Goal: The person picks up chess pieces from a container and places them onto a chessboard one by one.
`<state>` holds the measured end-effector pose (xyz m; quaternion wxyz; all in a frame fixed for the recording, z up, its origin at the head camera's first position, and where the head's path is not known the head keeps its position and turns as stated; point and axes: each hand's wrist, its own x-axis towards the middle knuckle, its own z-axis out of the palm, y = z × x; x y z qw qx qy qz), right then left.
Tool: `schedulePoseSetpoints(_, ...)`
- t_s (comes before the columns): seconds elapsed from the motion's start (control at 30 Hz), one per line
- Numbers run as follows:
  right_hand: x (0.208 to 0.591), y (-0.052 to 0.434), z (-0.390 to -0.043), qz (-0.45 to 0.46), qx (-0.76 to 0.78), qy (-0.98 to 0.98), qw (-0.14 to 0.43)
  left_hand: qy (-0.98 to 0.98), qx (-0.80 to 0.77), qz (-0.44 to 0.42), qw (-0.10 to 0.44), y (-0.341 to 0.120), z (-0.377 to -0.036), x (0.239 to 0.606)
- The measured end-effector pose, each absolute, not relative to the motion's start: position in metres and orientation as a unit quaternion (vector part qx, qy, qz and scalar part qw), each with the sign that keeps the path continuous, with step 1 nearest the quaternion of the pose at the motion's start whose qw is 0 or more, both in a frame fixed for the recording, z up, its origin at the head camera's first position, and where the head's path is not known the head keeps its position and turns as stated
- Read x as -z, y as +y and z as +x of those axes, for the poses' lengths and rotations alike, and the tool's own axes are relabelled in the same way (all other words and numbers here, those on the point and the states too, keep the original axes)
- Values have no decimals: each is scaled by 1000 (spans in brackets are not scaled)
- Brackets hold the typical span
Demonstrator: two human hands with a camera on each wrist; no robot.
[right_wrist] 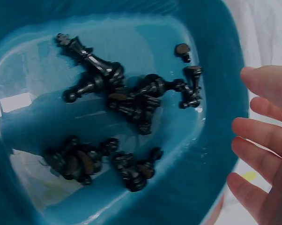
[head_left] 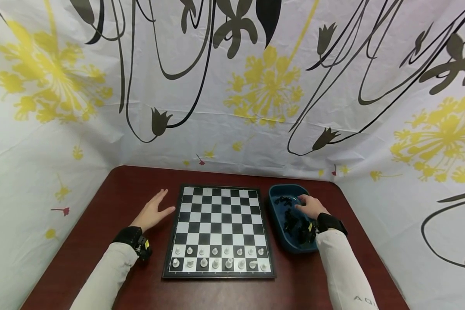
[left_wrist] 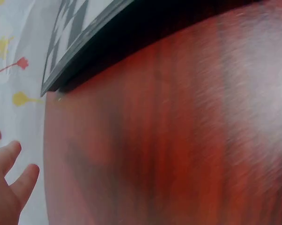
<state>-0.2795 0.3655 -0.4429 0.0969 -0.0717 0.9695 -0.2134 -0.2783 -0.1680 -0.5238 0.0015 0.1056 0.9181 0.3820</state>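
right hand [head_left: 311,206] over blue tray [head_left: 276,215] | left hand [head_left: 152,212] flat beside chessboard [head_left: 219,231]

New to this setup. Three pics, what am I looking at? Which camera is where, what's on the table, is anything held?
There is no machine here: a person works with two bare hands, wearing three cameras. The wide picture comes from the head, looking down at a dark red table. The other two come from the wrists.

On the table lies a chessboard, with white pieces set up on its two nearest rows. To its right stands a blue tray holding a heap of black pieces.

The left hand lies flat and open on the table beside the board; its wrist view shows mostly blurred tabletop and the board's edge. The right hand is over the tray with fingers spread; its wrist view shows nothing in its grip.
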Motion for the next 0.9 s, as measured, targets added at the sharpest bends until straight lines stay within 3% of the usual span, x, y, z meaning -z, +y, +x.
schedulePoseSetpoints(0.57,486,371,-265,-36,217,968,121,890,-446,84,41,-138,-263,560)
schedulePoseSetpoints(0.9,494,370,-267,-50,216,969,108,892,-445,86,-6,-139,-263,577)
